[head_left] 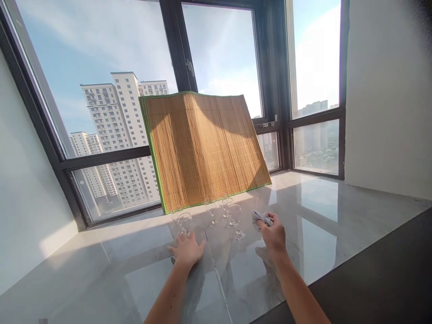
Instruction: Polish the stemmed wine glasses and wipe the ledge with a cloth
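My left hand (pixel 187 250) reaches low over the glossy sill with its fingers spread. Just beyond its fingertips stands a clear stemmed glass (pixel 185 218), its foot hidden behind the hand; I cannot tell whether they touch. Another stemmed glass (pixel 176 211) is right behind that one. In my right hand (pixel 274 234) a crumpled grey-white cloth (pixel 259 220) is pinched between the fingers. Between the two hands several more stemmed glasses stand upright in a loose group, the nearest glass (pixel 236 220) being closest to the cloth.
A folded bamboo mat (pixel 209 148) with green edging leans against the window frame (pixel 173 45) behind the glasses. The tiled sill (pixel 141 288) reflects light and has a seam down its middle. Its front edge runs diagonally at the lower right. White walls (pixel 384 99) flank the windows.
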The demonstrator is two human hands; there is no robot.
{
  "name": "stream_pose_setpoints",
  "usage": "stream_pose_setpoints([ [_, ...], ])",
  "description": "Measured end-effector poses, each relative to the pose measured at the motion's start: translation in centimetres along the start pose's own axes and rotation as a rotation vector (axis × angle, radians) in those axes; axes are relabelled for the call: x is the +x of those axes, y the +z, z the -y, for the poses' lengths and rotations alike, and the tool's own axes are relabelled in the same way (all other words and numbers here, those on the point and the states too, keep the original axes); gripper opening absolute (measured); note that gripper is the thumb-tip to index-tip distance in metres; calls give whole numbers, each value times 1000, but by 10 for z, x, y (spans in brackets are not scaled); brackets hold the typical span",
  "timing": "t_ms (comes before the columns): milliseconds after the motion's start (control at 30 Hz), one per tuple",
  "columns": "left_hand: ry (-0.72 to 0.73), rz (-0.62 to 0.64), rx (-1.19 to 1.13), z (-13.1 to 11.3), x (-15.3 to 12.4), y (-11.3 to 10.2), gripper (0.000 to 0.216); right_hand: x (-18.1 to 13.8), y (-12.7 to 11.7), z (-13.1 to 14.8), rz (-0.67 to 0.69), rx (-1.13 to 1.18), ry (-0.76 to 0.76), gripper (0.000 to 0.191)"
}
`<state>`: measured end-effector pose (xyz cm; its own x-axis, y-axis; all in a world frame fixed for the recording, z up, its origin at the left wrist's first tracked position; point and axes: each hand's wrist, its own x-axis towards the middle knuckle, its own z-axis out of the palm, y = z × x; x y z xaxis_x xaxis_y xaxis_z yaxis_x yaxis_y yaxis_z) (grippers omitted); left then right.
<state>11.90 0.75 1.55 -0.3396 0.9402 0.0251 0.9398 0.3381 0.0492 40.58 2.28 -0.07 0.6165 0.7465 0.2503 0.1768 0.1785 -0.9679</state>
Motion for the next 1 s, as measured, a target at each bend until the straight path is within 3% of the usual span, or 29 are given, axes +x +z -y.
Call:
stream_pose_setpoints([
  [200,-60,105,-48,18,21,12,85,0,0,-2,21,-14,15,48],
  [600,-1,22,-33,25,52,18,76,-2,1,1,-1,-6,4,46],
  [833,-76,51,-16,15,19,3,83,0,2,-2,27,-47,-20,47],
  [933,11,-20,25,-2,-7,-15,72,-1,4,-2,55,-89,-33,44],
  [1000,143,-46,14,-18,-22,-23,57,-3,5,-1,93,-111,-36,41],
])
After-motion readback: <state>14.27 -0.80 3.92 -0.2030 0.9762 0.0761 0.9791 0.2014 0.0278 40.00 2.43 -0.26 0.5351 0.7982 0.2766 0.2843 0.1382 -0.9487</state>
